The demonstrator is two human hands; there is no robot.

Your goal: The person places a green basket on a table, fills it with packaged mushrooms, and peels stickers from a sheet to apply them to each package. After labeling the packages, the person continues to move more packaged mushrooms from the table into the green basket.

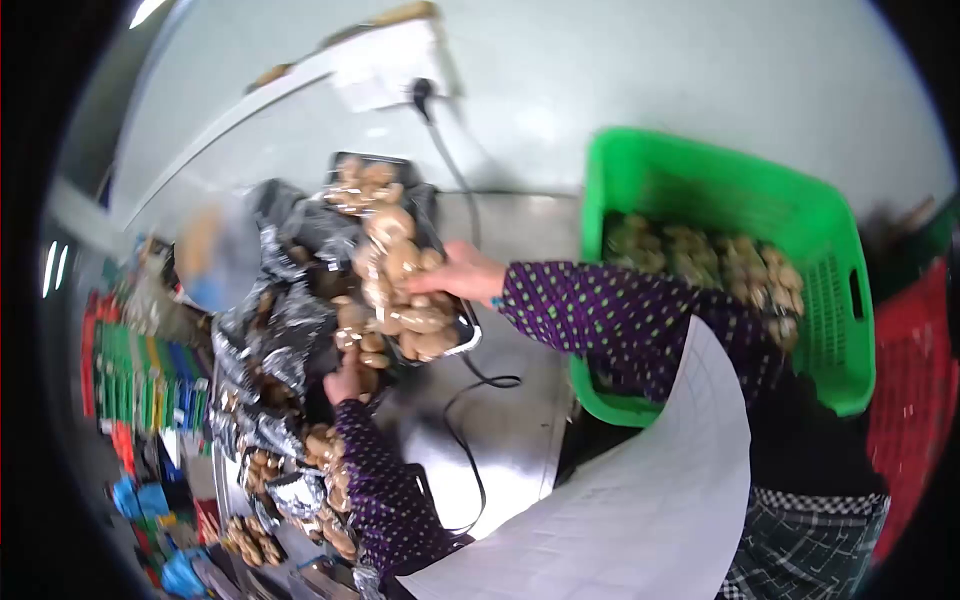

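A film-wrapped black tray of brown mushrooms [400,262] is tilted over the metal table, and my right hand [460,275] is closed on its near side. Lower left, my left hand [345,382] has its fingers curled at a second cluster of wrapped mushrooms [368,358]; its fingertips are partly hidden there. Just behind lies another wrapped mushroom tray [362,182]. To the left, crumpled black plastic film [275,340] covers more mushrooms. Both sleeves are purple with light dots.
A green basket [722,165] on the right holds several wrapped mushroom packs [690,255]. A black cable [462,430] runs from a wall plug over the metal table [535,400]. A white sheet [620,490] hangs before me. A red crate [912,390] stands far right; stacked green crates [130,380], far left.
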